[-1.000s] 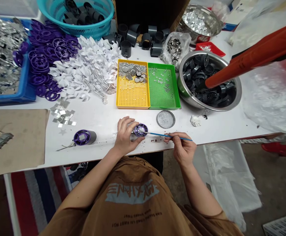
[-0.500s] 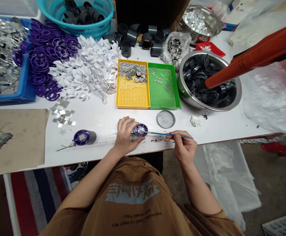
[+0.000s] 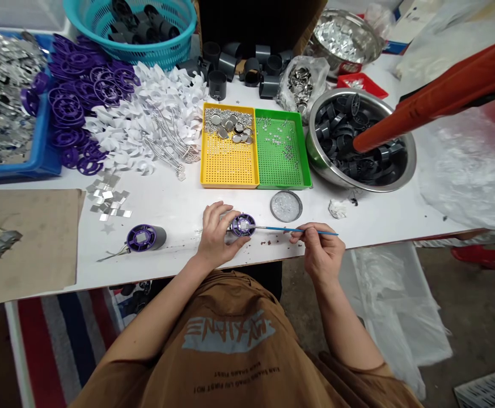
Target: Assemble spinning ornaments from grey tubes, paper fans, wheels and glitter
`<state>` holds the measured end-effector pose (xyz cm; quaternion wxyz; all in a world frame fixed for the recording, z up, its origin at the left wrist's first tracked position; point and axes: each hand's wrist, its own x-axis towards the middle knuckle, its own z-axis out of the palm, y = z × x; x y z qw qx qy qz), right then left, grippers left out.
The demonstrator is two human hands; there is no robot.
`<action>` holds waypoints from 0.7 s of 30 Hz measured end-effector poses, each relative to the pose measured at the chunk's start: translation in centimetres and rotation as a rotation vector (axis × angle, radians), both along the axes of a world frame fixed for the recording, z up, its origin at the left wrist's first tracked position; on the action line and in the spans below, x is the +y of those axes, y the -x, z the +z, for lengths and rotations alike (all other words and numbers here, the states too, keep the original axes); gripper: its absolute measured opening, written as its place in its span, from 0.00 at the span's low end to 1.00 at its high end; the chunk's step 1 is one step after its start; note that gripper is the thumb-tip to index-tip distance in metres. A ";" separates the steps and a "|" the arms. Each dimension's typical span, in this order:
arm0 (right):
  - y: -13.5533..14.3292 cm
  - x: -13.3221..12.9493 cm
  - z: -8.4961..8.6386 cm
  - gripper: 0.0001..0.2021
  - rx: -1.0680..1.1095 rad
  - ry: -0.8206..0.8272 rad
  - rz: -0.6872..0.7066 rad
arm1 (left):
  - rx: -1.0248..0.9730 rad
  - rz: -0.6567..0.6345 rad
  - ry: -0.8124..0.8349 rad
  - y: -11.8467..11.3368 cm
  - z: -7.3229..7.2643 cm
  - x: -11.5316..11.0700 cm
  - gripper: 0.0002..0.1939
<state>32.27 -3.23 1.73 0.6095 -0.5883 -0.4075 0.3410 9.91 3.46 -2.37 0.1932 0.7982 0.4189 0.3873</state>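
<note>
My left hand (image 3: pixel 217 235) grips a round purple-rimmed part (image 3: pixel 243 225) with a small silvery square at its centre, thumb and fingers around its left side. A thin blue brush (image 3: pixel 290 229) is pinched in my right hand (image 3: pixel 322 249), its pale tip at the part's right side near the centre. Just above the brush lies a shallow round dish (image 3: pixel 286 206) of clear, shiny material. Further left, a second purple-rimmed dark cylinder (image 3: pixel 147 238) lies on the white table, a wire at its left end.
Yellow (image 3: pixel 230 164) and green (image 3: pixel 283 164) trays stand behind my hands. A metal bowl (image 3: pixel 409 170) of black parts is at right, an orange-red bar (image 3: pixel 438 110) reaching over it. White pieces (image 3: pixel 145 119), purple rings (image 3: pixel 66 105) and silvery squares (image 3: pixel 113 195) lie left.
My right hand and the brush have shifted slightly right, drawing the brush tip from the part's centre toward its right side. My left hand holds the part in nearly the same place.
</note>
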 end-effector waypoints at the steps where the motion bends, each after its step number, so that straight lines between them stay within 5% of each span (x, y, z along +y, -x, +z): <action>1: 0.0 0.1 0.1 0.07 0.032 -0.006 -0.002 | 0.000 0.001 0.001 0.0 0.0 0.0 0.26; 21: 0.8 0.5 0.9 0.09 0.019 0.048 -0.086 | 0.010 -0.003 0.033 0.0 0.1 0.1 0.26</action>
